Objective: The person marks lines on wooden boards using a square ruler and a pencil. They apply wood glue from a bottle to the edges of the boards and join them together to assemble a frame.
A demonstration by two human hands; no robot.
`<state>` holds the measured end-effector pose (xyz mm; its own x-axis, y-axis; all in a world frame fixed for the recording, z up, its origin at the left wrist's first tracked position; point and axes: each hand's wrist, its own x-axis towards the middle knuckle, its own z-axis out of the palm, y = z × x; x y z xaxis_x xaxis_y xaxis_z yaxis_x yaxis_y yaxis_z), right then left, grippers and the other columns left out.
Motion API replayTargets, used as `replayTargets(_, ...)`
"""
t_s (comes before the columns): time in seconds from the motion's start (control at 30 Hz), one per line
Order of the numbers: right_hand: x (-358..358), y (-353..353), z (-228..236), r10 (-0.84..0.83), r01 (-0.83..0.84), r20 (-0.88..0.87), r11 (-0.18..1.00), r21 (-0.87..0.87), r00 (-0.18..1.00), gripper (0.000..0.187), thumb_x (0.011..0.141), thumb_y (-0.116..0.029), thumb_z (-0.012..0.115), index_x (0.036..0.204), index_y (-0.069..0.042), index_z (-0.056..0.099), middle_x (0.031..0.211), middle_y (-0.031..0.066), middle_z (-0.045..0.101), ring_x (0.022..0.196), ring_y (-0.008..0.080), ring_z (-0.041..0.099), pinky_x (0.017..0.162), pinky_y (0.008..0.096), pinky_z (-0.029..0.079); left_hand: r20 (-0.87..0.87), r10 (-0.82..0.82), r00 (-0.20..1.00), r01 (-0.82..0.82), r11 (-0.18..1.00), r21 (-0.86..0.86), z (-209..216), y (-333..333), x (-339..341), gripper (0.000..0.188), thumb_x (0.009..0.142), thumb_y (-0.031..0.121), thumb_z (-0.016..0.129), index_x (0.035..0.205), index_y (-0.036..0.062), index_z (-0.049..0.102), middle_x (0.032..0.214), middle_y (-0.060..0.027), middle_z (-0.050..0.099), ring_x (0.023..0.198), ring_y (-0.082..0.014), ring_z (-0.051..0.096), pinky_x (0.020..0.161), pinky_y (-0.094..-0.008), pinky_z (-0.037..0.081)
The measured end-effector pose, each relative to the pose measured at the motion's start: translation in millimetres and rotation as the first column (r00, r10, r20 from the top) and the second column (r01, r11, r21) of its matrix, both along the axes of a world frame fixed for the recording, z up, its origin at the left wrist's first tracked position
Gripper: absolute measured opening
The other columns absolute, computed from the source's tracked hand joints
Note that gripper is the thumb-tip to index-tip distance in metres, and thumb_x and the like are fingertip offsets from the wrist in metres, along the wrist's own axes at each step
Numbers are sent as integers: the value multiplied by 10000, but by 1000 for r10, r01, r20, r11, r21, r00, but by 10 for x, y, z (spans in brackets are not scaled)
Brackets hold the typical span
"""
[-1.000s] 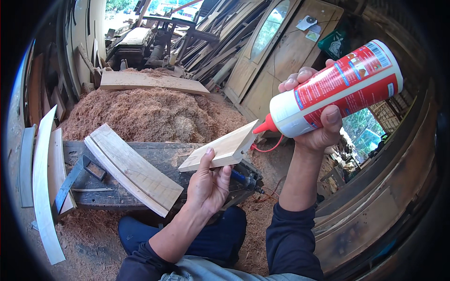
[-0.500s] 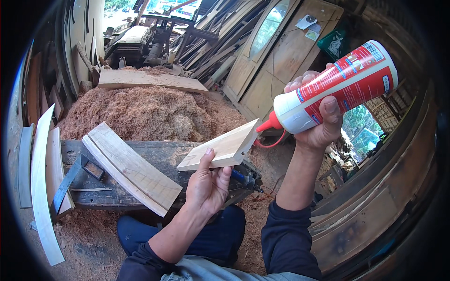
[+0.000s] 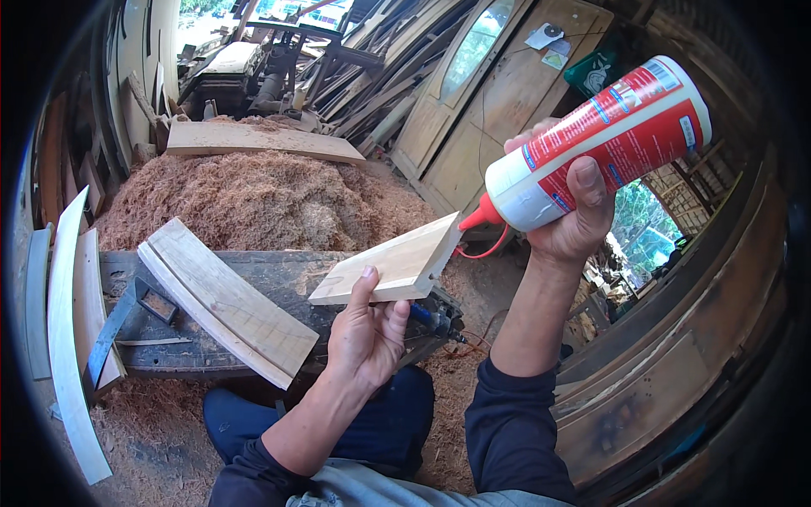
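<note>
My left hand (image 3: 368,334) grips a short pale wooden board (image 3: 380,264) from below, thumb on its face. The board is held tilted above the workbench, its right end raised. My right hand (image 3: 574,203) is wrapped round a large white glue bottle (image 3: 621,135) with a red label. The bottle is tipped so its red nozzle (image 3: 480,215) points down and left, at the upper corner of the board's right end. A red cap strap loops below the nozzle. Whether glue is coming out is too small to tell.
A grooved curved board (image 3: 228,300) lies on the dark workbench (image 3: 160,359) beside a try square (image 3: 127,317). Curved strips (image 3: 68,338) lean at the left. Under my left hand's board sits a blue-bodied tool (image 3: 435,317). A shavings heap (image 3: 253,198) with a plank (image 3: 262,142) rises behind.
The whole view has shifted slightly, moving everything a little left. The nozzle stays at the board's right end, and both hands keep their hold.
</note>
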<state>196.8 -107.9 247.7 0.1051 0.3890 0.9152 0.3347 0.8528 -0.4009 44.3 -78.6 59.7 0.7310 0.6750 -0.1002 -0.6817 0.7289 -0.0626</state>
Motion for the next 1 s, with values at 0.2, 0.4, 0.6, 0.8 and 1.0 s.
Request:
replayTargets(0.2, 11, -33, 22, 111, -108, 35, 992, -65, 993, 759, 799, -447, 803, 1339, -33, 467, 1025, 149, 654, 920, 284, 706, 813, 436, 606, -28, -11, 1000, 12, 999, 38, 16, -29, -16, 421, 963, 222, 671, 1257, -29, 503, 1047, -143, 655, 839, -209, 718, 658, -219, 650)
replayTargets(0.4, 91, -125, 6, 156, -160, -51, 983, -85, 986, 811, 838, -580, 704, 1377, -33, 440, 1056, 167, 644, 992, 301, 683, 883, 481, 576, -46, -16, 999, 19, 999, 50, 1, -81, 42, 406, 964, 207, 668, 1255, -24, 504, 1066, -135, 658, 856, -210, 720, 655, -223, 649)
replayTargets(0.6, 42, -173, 28, 156, -171, -188, 983, -62, 970, 720, 848, -482, 719, 1302, 29, 493, 1037, 199, 679, 935, 321, 720, 843, 452, 614, -41, -16, 999, 19, 998, 60, -20, -102, 47, 395, 964, 202, 667, 1250, -19, 507, 1071, -130, 660, 861, -211, 721, 661, -231, 649)
replayTargets(0.8, 164, -191, 37, 193, -205, -143, 976, -73, 971, 642, 821, -394, 766, 1246, 22, 525, 1042, 199, 681, 919, 311, 721, 850, 450, 614, -73, -11, 997, 16, 998, 66, -17, -120, 52, 395, 964, 199, 667, 1251, -19, 507, 1070, -129, 662, 868, -213, 720, 660, -231, 649)
replayTargets(1.0, 224, -197, 18, 124, -132, -112, 989, -65, 986, 694, 808, -340, 799, 1344, -57, 463, 1060, 138, 623, 964, 261, 644, 907, 421, 552, -67, -16, 998, 19, 999, 39, -19, -95, 54, 414, 962, 202, 668, 1265, -17, 491, 1071, -144, 655, 838, -220, 727, 654, -231, 653)
